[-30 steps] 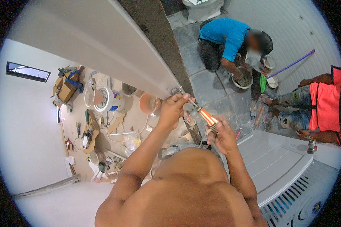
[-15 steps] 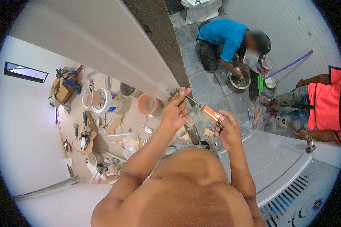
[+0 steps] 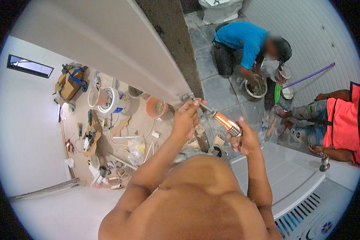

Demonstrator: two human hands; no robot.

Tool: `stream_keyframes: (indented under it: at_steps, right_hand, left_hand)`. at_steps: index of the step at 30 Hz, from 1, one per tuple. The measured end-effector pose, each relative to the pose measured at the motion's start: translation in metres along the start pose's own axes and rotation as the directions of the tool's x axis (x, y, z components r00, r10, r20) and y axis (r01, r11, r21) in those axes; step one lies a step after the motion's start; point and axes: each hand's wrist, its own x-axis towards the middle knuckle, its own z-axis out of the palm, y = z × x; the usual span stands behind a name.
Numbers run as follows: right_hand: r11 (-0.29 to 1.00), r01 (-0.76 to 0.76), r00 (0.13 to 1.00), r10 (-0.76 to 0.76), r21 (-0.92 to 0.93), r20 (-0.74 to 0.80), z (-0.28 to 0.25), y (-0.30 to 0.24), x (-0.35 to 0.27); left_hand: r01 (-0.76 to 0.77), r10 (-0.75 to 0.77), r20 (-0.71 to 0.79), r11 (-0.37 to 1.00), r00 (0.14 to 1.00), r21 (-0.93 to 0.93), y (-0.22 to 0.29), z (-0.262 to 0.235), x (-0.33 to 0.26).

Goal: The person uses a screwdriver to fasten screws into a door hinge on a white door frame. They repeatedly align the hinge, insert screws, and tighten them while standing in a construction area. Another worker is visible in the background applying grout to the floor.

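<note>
My right hand (image 3: 244, 140) is closed around the orange handle of a screwdriver (image 3: 224, 122). The fingers are curled tight on the grip, with the thumb pointing up beside it; the butt of the handle sits in the palm. The metal shaft runs up and to the left from the handle toward the edge of the white door (image 3: 120, 60).

My left hand (image 3: 187, 117) is raised at the lower edge of that door, where a small metal fitting (image 3: 188, 96) sits at the corner. The fingertips are bunched together around the front of the shaft, pinching it just beside the fitting. Whether the tip is seated in a screw, I cannot tell: the fingers cover it.

The dark door frame (image 3: 172, 44) stands directly behind the door edge.

Beyond the frame, on the grey tiled floor (image 3: 212, 86), a person in a blue shirt (image 3: 244, 38) crouches with hands in a bowl (image 3: 256, 89). A second person in an orange vest (image 3: 340, 124) sits at the right edge.

To the left, below the door, the floor carries two buckets (image 3: 108, 100), an orange basin (image 3: 156, 107), cardboard and scattered tools.
</note>
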Motion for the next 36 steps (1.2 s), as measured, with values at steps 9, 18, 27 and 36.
stream_keyframes:
  at_steps: [9, 18, 27, 36]
  right_hand:
    - [0.670, 0.498, 0.817, -0.575, -0.551, 0.038, 0.010, 0.016, 0.004]
    - [0.390, 0.429, 0.812, -0.562, -0.815, 0.159, 0.012, 0.000, -0.002]
    - [0.916, 0.152, 0.967, -0.215, -0.372, -0.134, 0.045, 0.003, -0.016]
    - [0.190, 0.515, 0.697, -0.660, -0.836, 0.279, 0.037, 0.021, -0.018]
  left_hand:
    - [0.077, -0.108, -0.079, 0.944, 0.991, -0.321, 0.004, -0.001, 0.005]
    - [-0.035, 0.011, -0.100, 0.969, 0.995, -0.244, -0.001, 0.006, -0.002]
    - [-0.004, -0.032, -0.146, 0.971, 0.989, -0.240, 0.003, 0.010, -0.001]
    - [0.009, -0.022, -0.054, 0.972, 0.998, -0.233, 0.006, 0.005, -0.002]
